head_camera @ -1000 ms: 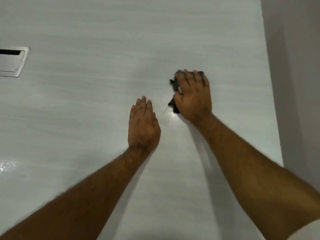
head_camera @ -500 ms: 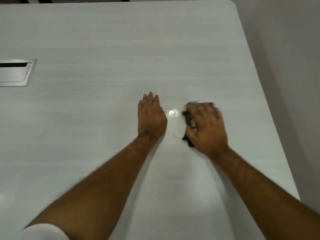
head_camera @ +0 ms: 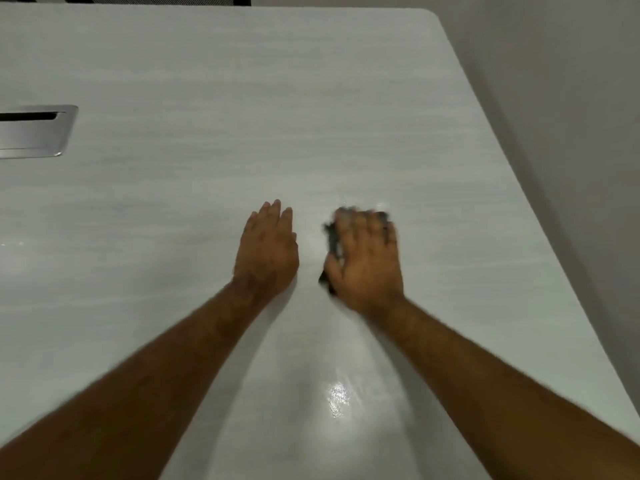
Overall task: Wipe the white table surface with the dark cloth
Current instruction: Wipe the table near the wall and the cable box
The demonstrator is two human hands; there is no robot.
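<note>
Right hand pressed flat over dark cloth, fingers spread on top, thumb seemingly hooked at its near edge; blur hides whether it truly grips. White table: broad, metal cable hatch at far left. Left hand flat on the top just beside, fingers straight, holding nothing. Judged mid-wipe. Next stroke calls for steady downward pressure, sweeping toward unwiped areas
</note>
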